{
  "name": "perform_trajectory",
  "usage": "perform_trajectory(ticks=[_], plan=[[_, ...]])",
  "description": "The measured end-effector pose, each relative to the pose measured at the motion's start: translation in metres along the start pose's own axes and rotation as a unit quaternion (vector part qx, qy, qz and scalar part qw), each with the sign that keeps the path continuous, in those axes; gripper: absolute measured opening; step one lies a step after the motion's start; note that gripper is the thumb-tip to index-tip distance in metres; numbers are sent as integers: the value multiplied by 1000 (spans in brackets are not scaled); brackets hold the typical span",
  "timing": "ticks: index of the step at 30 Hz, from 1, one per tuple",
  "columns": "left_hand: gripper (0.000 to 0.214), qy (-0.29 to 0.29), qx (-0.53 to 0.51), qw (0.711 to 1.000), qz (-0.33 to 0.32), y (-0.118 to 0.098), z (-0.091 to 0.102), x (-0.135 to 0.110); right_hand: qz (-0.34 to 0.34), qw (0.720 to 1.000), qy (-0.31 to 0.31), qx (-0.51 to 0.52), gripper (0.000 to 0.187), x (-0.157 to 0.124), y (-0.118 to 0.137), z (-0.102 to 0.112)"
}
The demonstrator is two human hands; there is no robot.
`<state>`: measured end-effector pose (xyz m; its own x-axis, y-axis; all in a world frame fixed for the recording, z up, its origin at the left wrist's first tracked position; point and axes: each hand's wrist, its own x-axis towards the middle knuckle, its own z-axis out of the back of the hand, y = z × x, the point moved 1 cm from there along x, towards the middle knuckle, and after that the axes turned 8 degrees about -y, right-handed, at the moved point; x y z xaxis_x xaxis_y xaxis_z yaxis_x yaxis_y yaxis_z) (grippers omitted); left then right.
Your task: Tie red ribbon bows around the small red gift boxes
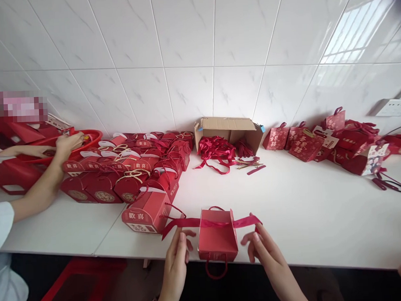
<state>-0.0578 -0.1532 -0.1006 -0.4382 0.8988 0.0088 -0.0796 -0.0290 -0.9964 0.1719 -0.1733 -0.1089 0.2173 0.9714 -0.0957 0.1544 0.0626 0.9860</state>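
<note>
Left hand (pixel 177 256) and right hand (pixel 265 248) flank a box (pixel 217 241) on the table (pixel 294 208), fingers at its ribbon (pixel 188 222); whether either grips is unclear.

The left hand (pixel 176 255) is pointing in at seven o'clock, the right hand (pixel 266 254) at five; both are holding their fingers bent.

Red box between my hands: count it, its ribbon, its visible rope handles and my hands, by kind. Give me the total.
Red box: 1
Ribbon across it: 1
Visible rope handles: 2 (front handle, back handle)
Your hands: 2 (left hand, right hand)
Total: 6
</note>
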Motion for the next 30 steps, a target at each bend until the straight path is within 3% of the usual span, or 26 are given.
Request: perform_trajectory(ticks=[4, 8, 12, 17, 22, 30], plan=[[33, -48, -92, 994, -46, -21, -2, 5, 21, 983, -67, 172, 39, 7, 17, -7], [26, -95, -153, 983, -42, -39, -4, 13, 19, 967, -99, 232, 23, 17, 31, -9], [21, -110, -189, 974, -54, -53, -7, 20, 49, 971, -140, 189, 13, 25, 38, -7], [18, -78, -164, 977, -113, -72, -9, 21, 114, 978, -157, 72, 22, 30, 56, -7], [19, -34, -115, 973, -195, -93, -13, 23, 221, 969, -106, -34, 19, 33, 89, -13], [16, 34, -51, 953, -296, -129, -23, 31, 332, 942, -35, -42, 13, 40, 130, -26]])
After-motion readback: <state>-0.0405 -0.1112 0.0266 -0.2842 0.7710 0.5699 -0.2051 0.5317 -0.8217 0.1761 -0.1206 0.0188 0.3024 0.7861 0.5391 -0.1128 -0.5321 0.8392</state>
